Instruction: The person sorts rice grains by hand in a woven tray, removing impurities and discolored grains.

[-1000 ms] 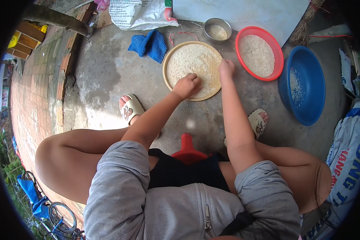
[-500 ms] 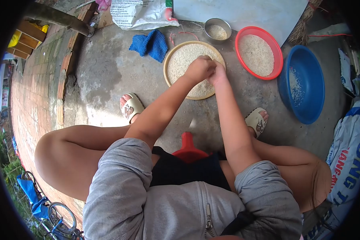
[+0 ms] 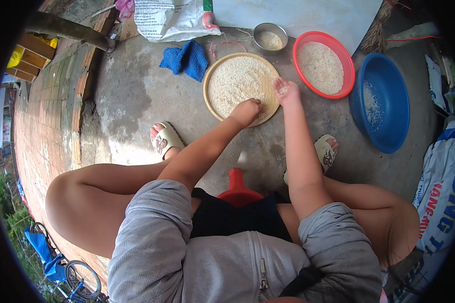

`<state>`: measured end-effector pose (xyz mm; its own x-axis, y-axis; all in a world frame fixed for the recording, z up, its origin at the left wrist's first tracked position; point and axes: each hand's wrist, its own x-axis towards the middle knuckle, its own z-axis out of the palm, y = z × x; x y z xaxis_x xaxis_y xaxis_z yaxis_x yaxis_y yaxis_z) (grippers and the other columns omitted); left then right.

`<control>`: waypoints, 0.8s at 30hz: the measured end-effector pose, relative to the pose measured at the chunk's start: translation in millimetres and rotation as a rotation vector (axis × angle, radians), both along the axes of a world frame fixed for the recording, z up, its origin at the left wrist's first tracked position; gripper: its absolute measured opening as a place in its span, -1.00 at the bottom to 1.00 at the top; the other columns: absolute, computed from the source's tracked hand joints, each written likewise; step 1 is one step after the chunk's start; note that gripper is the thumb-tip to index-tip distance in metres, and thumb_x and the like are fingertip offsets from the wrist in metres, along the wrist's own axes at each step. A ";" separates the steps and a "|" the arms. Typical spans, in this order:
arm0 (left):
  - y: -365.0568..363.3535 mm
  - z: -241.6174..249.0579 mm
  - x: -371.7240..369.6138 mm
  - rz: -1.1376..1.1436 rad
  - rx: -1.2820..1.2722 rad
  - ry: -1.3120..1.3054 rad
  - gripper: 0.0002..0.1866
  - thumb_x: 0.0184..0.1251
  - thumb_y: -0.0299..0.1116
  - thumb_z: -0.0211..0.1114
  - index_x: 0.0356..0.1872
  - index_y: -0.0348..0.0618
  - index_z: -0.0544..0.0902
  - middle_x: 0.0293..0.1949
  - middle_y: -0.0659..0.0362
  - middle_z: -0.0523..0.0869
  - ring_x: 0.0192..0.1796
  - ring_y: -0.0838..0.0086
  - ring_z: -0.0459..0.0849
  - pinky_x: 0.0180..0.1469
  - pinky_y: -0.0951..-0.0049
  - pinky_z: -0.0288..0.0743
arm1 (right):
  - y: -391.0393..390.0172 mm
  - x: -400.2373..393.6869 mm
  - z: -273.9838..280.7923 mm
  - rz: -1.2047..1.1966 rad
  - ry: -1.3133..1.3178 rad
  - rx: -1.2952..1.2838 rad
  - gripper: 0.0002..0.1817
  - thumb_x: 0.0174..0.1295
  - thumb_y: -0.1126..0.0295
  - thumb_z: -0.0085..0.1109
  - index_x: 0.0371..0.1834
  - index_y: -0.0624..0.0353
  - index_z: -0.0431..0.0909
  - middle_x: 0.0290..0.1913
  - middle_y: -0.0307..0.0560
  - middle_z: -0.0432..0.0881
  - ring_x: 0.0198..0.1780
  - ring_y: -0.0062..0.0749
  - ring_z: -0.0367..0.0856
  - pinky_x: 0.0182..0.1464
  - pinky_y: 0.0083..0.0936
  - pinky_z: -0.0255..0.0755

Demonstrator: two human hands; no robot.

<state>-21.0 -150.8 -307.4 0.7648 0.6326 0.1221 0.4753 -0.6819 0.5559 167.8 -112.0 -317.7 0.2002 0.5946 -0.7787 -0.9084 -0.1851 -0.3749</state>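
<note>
A round woven tray [image 3: 206, 96] holds a spread layer of rice [image 3: 237, 78]. Over the tray's near right part is my left hand [image 3: 247, 112], its fingers curled together close to the rice; what they pinch, if anything, is hidden. My right hand [image 3: 287, 95] is palm up at the tray's right rim, fingers slightly curled, with a few whitish rice grains [image 3: 283, 90] lying in the palm.
Beyond the tray stand a small metal bowl [image 3: 264, 30] with some rice and a red basin [image 3: 350, 76] full of rice. To the right, a blue basin [image 3: 397, 111] has scattered grains inside. A blue cloth [image 3: 189, 63] lies left of the tray; a red stool [image 3: 236, 189] is between the legs.
My hands, together over the tray before, have come apart. The left has moved down and slightly left, the right to the right and palm up. The view has shifted slightly.
</note>
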 end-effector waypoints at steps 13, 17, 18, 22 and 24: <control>50.7 66.0 23.1 0.189 0.017 -0.277 -0.79 -0.02 -0.46 0.33 -0.28 -0.16 0.65 -0.31 0.07 0.60 -0.14 0.16 0.59 -0.06 0.28 0.48 | -0.9 -14.7 0.3 0.296 0.110 0.177 -0.72 0.38 0.31 -0.25 -0.16 0.26 0.44 -0.28 -0.12 0.51 -0.26 -0.42 0.50 -0.16 -0.49 0.49; 38.1 42.2 9.3 0.019 -0.108 -0.094 -0.78 -0.02 -0.44 0.33 -0.28 -0.16 0.63 -0.31 0.08 0.59 -0.12 0.15 0.58 -0.05 0.24 0.47 | -1.1 6.4 7.2 0.064 0.118 0.099 -0.66 0.39 0.30 -0.30 -0.17 0.39 0.40 -0.26 0.02 0.48 -0.22 -0.30 0.50 -0.12 -0.40 0.51; 29.2 31.4 6.7 -0.024 -0.094 -0.009 -0.76 -0.04 -0.42 0.35 -0.27 -0.14 0.63 -0.31 0.10 0.60 -0.12 0.18 0.58 -0.04 0.25 0.48 | -1.1 10.7 7.2 0.021 0.120 0.093 -0.65 0.39 0.29 -0.31 -0.16 0.40 0.39 -0.27 0.01 0.48 -0.23 -0.29 0.49 -0.08 -0.37 0.51; -0.3 9.3 4.0 0.063 0.042 0.077 -0.76 -0.04 -0.43 0.29 -0.25 -0.10 0.64 -0.25 0.13 0.62 -0.10 0.23 0.59 -0.08 0.32 0.52 | -2.8 13.7 9.8 -0.045 0.105 0.066 -0.64 0.39 0.29 -0.31 -0.16 0.42 0.39 -0.26 0.02 0.48 -0.22 -0.28 0.50 -0.07 -0.36 0.51; 0.8 5.5 4.2 0.034 0.008 0.125 -0.82 -0.02 -0.45 0.25 -0.32 -0.11 0.66 -0.30 0.12 0.64 -0.17 0.23 0.62 -0.13 0.32 0.54 | -4.1 10.2 5.1 -0.027 0.105 0.058 -0.64 0.39 0.29 -0.31 -0.16 0.41 0.40 -0.23 0.03 0.48 -0.21 -0.27 0.50 -0.05 -0.36 0.51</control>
<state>-16.8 -149.9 -302.0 0.7523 0.6581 0.0326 0.5637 -0.6685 0.4851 178.0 -116.1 -312.6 0.1357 0.6346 -0.7608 -0.9475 -0.1413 -0.2868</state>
